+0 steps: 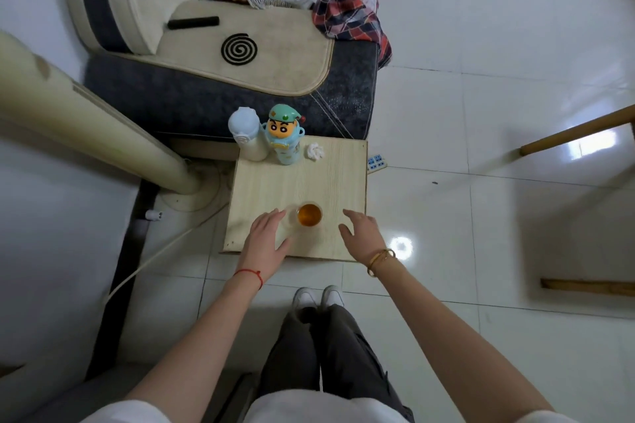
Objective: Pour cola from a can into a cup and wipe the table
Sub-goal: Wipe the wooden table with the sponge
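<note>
A: Where are your fingers?

B: Your left hand (266, 236) has its fingers (275, 215) spread, tips at the clear cup (307, 215), holding nothing. Whether they touch the glass, I cannot tell.

A: And the other?

B: Your right hand (360, 228) is spread too, empty, hovering just beside the cup, over the table's near right corner.

A: The cup itself?

B: Upright near the near edge of the wooden table (268, 185), between your hands, with amber drink inside.

A: Farther out?

B: At the far edge: a pale blue bottle (245, 132) on the left corner, a cartoon-figure bottle (284, 136) touching it, and a crumpled white tissue (315, 151) just beside that.
</note>
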